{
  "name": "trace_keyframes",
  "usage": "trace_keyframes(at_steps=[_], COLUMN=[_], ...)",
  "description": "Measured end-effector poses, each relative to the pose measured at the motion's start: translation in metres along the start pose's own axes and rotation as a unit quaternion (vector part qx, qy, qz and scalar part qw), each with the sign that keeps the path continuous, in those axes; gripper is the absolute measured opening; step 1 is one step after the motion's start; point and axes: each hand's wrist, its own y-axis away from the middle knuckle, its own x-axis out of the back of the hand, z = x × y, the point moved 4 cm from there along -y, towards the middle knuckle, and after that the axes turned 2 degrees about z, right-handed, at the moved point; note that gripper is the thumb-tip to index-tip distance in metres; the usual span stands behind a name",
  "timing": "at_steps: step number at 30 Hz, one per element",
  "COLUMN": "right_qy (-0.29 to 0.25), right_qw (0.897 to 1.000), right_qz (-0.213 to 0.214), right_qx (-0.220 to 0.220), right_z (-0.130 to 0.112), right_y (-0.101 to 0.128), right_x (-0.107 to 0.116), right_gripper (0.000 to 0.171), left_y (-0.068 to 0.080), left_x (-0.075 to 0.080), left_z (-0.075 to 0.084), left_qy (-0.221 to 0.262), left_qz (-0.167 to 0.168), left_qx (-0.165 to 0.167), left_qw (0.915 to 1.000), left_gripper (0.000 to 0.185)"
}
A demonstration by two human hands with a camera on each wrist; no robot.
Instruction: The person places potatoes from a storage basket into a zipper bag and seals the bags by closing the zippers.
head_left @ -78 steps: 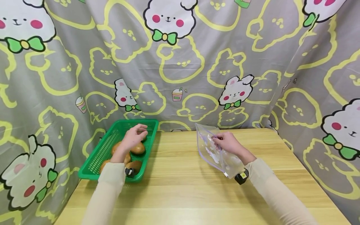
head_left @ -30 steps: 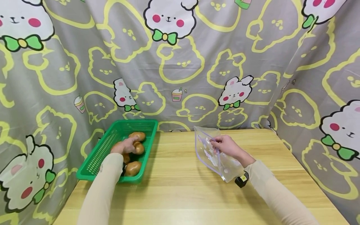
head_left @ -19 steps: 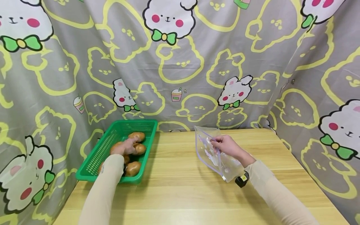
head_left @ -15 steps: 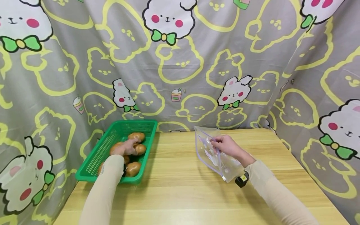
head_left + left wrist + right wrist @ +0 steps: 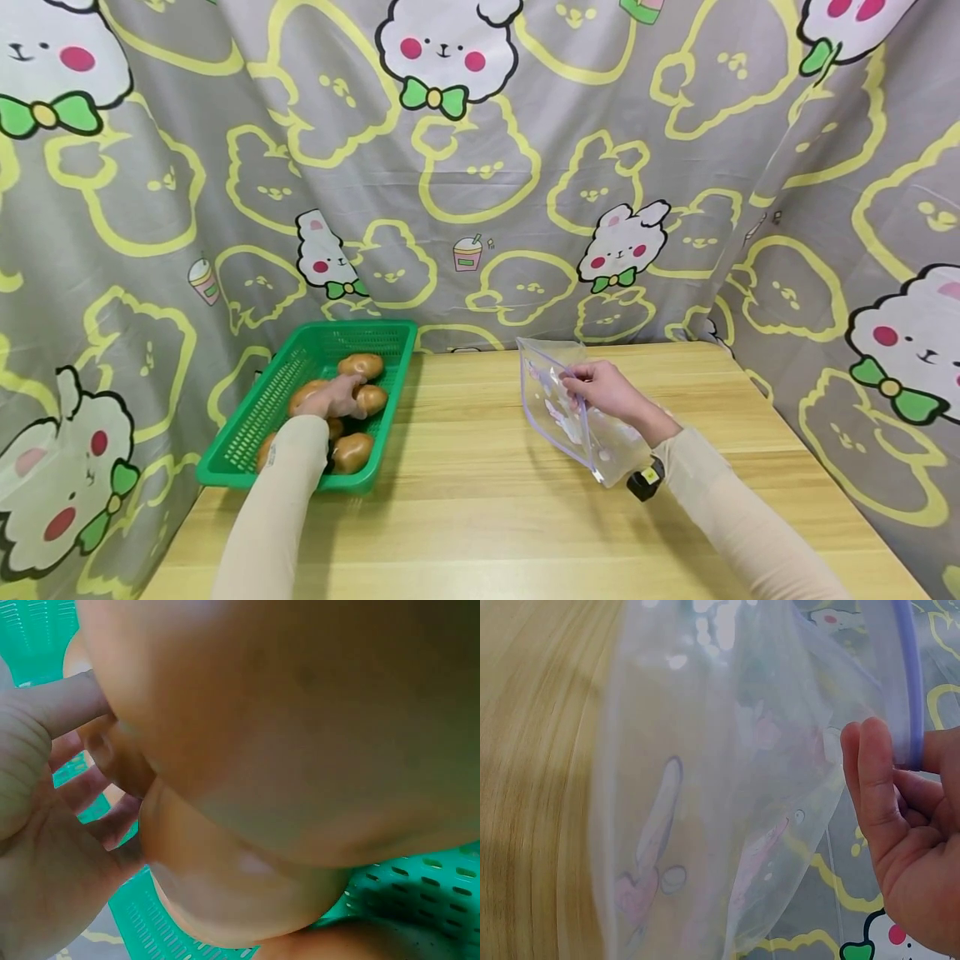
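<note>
In the head view my left hand (image 5: 336, 397) reaches into the green basket (image 5: 409, 367), fingers around a brown potato (image 5: 372, 401) near its right wall. Thumb and fingers sit on either side of this potato (image 5: 124, 761) in the left wrist view, where a nearer potato (image 5: 300, 720) hides much of it. My right hand (image 5: 606, 390) pinches the rim of a clear zip bag (image 5: 558, 412) above the table's right half. The bag's purple zip strip (image 5: 911, 682) lies between thumb and fingers in the right wrist view, and the bag's mouth is partly spread.
Several other potatoes lie in the basket, one at the back (image 5: 361, 366) and one at the front right (image 5: 352, 453). The wooden table (image 5: 465, 483) runs between basket and bag. A patterned grey curtain (image 5: 480, 200) surrounds the back and sides.
My left hand has come down from above the basket onto the potatoes and now grips one near the right wall. The right hand still holds the bag, with only a slight shift.
</note>
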Motion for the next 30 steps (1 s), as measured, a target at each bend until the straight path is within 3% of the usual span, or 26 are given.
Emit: trace_keyframes(at_steps=[6,11,15,22,30], right_qy=[-0.005,-0.022,-0.026,-0.023,-0.043], right_qw=[1.0,1.0,1.0,0.999,0.999], right_qz=[0.0,-0.002,0.001,0.013,0.013], right_qx=[-0.015,-0.016,-0.015,-0.02,-0.021], right_z=[0.003,0.024,0.036,0.035,0.035], right_y=[-0.001,-0.01,-0.015,-0.014,-0.015], right_x=[0.001,0.002,0.002,0.006,0.006], right_gripper=[0.022,0.026,0.028,0.026,0.026], left_y=[0.002,0.004,0.006,0.007,0.017], left_x=[0.005,0.014,0.021,0.033,0.054], left_z=[0.002,0.002,0.004,0.012,0.034], left_qy=[-0.002,0.0,0.033,0.083,0.129], left_qz=[0.03,0.063,0.093,0.134,0.18], left_qx=[-0.019,0.002,0.016,0.012,0.012], left_qw=[0.9994,0.998,0.995,0.9874,0.9751], left_gripper=[0.06,0.069,0.069,0.069,0.069])
